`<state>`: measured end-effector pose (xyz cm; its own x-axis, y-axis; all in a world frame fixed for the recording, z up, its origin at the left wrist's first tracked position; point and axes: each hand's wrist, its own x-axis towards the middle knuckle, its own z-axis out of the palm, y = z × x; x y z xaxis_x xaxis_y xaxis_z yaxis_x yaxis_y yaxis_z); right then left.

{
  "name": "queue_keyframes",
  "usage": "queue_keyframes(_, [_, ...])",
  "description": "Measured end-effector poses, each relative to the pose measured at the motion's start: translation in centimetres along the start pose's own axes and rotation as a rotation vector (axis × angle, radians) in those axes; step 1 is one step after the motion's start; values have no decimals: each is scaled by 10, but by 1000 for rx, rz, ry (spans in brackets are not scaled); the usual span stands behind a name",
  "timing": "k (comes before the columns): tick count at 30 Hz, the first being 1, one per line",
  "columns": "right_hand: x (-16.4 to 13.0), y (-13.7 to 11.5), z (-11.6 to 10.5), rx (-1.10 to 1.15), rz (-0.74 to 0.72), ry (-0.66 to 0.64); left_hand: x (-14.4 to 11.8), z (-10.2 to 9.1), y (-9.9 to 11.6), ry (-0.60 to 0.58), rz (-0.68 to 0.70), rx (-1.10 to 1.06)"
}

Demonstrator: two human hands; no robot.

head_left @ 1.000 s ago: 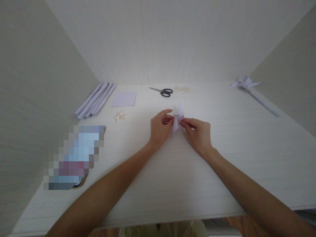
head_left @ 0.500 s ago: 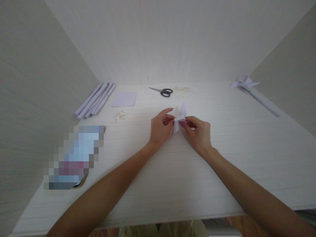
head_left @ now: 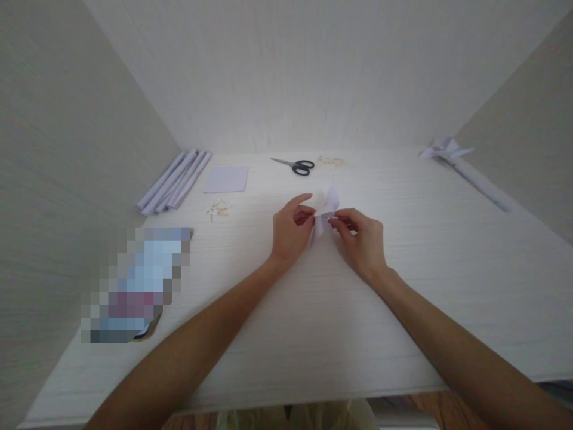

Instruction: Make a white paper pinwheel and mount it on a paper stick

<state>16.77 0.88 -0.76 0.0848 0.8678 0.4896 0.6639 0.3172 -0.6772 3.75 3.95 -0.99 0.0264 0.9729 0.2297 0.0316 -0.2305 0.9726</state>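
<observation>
Near the middle of the table, a pale paper pinwheel (head_left: 332,198) with folded blades is held between both hands, just above the surface. My left hand (head_left: 293,227) pinches its left side between thumb and fingers, with the index finger stretched out above. From the other side, my right hand (head_left: 362,239) has thumb and fingertips closed at the pinwheel's right edge. Its centre is partly hidden by the fingertips, and any small piece between them is too small to make out.
Behind the hands lie black-handled scissors (head_left: 301,166) and small pale bits (head_left: 330,161). To the left are a paper square stack (head_left: 226,179), short cotton-tipped sticks (head_left: 218,209), rolled paper tubes (head_left: 174,182) and a blurred phone (head_left: 147,280). A pinwheel on a paper stick (head_left: 477,179) lies far right.
My right thumb and fingers have shifted slightly at the pinwheel's right edge, and the pinwheel has turned a little. My left hand keeps its pinch nearly unmoved.
</observation>
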Motion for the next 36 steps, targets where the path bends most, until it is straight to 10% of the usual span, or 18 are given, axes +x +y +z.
queue_keyframes(26, [4, 1, -6, -79, -164, -69, 1, 2, -2, -74, -42, -81])
queue_keyframes(36, [8, 6, -18, -269, -345, -186, -1, -9, 0, -291, 439, 559])
